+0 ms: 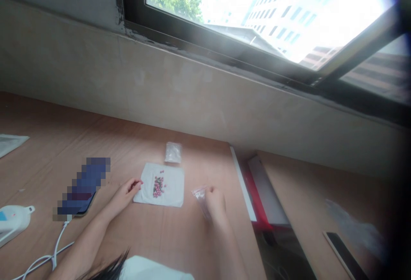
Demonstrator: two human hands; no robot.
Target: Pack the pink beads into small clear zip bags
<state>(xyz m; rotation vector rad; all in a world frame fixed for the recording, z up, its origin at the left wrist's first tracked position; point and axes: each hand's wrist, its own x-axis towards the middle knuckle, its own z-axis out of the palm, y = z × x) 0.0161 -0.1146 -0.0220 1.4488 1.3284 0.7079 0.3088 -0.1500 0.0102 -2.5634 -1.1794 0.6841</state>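
Note:
A white cloth or sheet [176, 186] lies flat on the wooden table, with a loose cluster of small pink beads [158, 187] and some dark green bits on its middle. My left hand [126, 192] is at the sheet's left edge, its fingers pinched together. A pinkish-red spot shows at the fingertips; whether it is a bead or a nail I cannot tell. To the right of the sheet my right hand [215, 203] grips a small clear plastic bag [199, 193] by its top. The bag's contents are hard to see.
Behind the sheet lies another small clear bag [173, 152]. On the left are a phone [85, 190] with a white cable [58, 245] and a white device [14, 222]. Right of the table's edge is a gap with a red strip [257, 198], then another surface [308, 198] holding a second phone [345, 254].

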